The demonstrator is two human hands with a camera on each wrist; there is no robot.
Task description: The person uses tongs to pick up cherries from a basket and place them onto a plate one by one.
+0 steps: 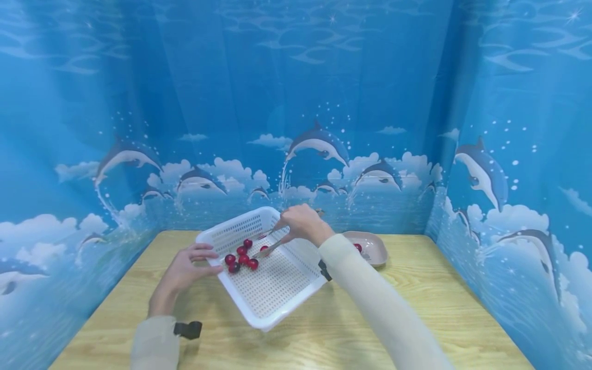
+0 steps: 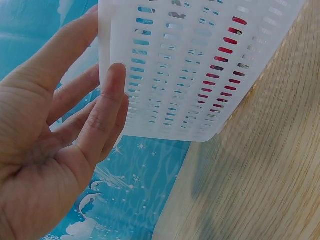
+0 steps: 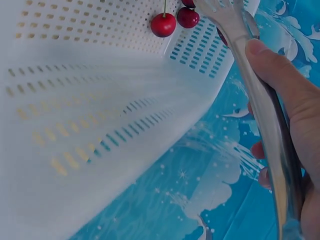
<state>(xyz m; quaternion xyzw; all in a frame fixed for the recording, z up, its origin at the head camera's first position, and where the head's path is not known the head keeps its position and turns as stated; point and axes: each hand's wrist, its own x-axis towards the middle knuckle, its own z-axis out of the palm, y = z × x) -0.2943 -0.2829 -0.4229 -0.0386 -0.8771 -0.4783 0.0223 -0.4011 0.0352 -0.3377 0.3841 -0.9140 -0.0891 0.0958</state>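
My left hand (image 1: 187, 267) holds the left rim of a white perforated plastic basket (image 1: 245, 308), its fingers and thumb at the edge; the left wrist view shows the fingers against the slotted side wall (image 2: 170, 75). Several dark red cherries (image 1: 243, 259) lie together in the basket's left part, and one of them (image 3: 163, 25) shows a green stem. With my right hand (image 1: 302, 223) I grip metal tongs (image 3: 260, 100) over the basket. Their fork-like tips (image 1: 261, 254) reach down beside the cherries.
A pinkish shallow dish (image 1: 378, 252) stands behind and right of the basket, with a cherry (image 1: 358, 247) visible in it. The light wooden table (image 1: 416, 308) is enclosed by a blue dolphin-print curtain (image 1: 393, 103) at the back and sides.
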